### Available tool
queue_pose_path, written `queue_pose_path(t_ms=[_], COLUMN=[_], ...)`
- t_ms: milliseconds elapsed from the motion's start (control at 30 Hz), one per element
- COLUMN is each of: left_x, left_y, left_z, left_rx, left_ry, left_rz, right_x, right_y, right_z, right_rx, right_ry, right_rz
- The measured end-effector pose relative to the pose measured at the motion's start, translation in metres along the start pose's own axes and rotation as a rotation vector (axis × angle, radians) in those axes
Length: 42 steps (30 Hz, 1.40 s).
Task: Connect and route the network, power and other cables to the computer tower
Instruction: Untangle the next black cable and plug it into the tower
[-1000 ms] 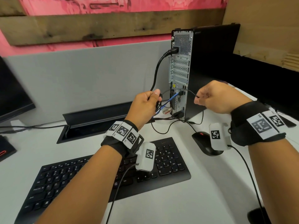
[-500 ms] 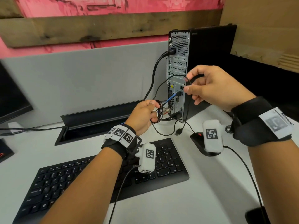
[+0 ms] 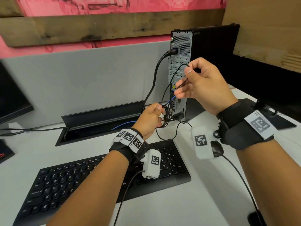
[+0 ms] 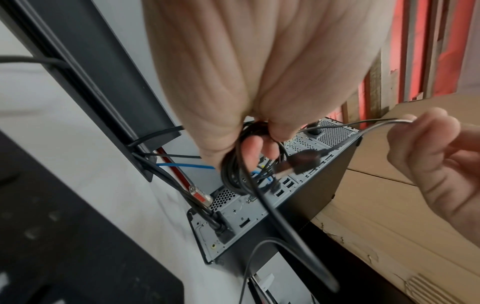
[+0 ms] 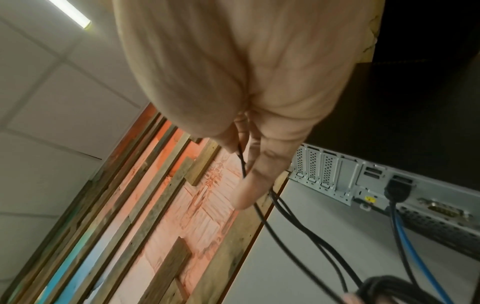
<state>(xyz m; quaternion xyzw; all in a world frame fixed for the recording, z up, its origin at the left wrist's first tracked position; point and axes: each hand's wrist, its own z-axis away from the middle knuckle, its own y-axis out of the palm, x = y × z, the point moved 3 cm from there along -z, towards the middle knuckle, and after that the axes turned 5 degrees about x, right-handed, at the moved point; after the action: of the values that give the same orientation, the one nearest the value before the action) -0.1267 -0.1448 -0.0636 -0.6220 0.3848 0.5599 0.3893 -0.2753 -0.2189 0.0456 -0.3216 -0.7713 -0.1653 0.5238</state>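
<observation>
The black computer tower stands at the back of the desk with its grey rear panel toward me. A thick black power cable is plugged in near its top, and a blue network cable goes into a lower port. My left hand grips a small coil of thin black cable by the tower's foot. My right hand pinches a strand of the same thin cable in front of the slot covers. In the left wrist view a USB plug dangles from the coil.
A black keyboard lies under my forearms, with a black mouse to its right. An open cable tray runs along the grey partition. A loose red-tipped network plug lies by the tower. A monitor stands at left and cardboard at right.
My right hand has risen from the tower's lower ports to the slot covers, drawing the thin cable up. My left hand has sunk slightly and now holds the cable gathered in a coil.
</observation>
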Motion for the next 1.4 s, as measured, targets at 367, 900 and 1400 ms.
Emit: queue_pose_path(t_ms=[367,900,1400], left_x=[-0.014,-0.033,-0.012], left_y=[0.002,0.004,-0.004], left_z=[0.006,0.009,0.031], left_rx=[-0.089,0.175,0.364], left_ry=[-0.036,0.012,-0.288], left_rz=[0.355,0.726,0.004], right_x=[-0.022,-0.068,-0.089], right_y=[0.013,0.003,-0.086], right_z=[0.0,-0.001,-0.005], right_rx=[0.197,0.346,-0.622], right_ry=[-0.239,-0.06,-0.044], right_rz=[0.597,0.438,0.57])
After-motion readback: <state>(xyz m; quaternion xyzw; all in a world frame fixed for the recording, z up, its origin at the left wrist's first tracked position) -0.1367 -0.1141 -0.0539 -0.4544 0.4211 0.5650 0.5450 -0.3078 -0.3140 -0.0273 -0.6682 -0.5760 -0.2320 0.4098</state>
